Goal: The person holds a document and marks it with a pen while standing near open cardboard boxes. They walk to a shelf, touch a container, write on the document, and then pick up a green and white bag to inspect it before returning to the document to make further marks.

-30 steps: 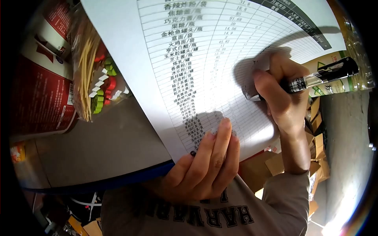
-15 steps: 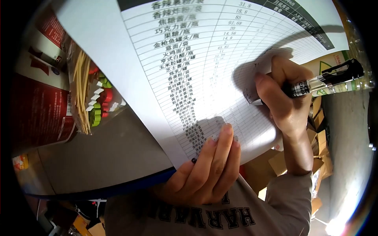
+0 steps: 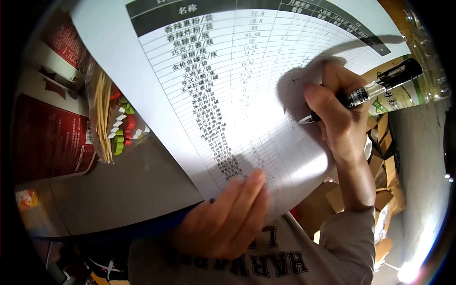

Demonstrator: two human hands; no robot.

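Note:
A printed sheet (image 3: pixel 109 42) with a ruled table of Chinese item names and numbers fills the middle of the view. My right hand (image 3: pixel 344 118) rests over its right side, fingers closed round a black pen (image 3: pixel 358 96). The pen tip points left and sits right at the paper's surface among the columns; the clipped end sticks out to the right. Over the sheet's lower edge lies my left hand (image 3: pixel 232 213), slightly blurred, with its fingers stretched out across the bottom rows. It holds nothing visible.
Left of the sheet, a clear bag of thin wooden sticks (image 3: pixel 101 114) and red-and-green clips (image 3: pixel 127 122) lies beside red-and-white packages (image 3: pixel 50 137) on the grey tabletop (image 3: pixel 123 190). A green-and-white package (image 3: pixel 396 97) lies at right, with cardboard boxes (image 3: pixel 380 175) below.
The sheet has slid down and slightly left in view, showing its dark header row. My left hand has moved down and left; the pen has tilted a little, its tip now plainer.

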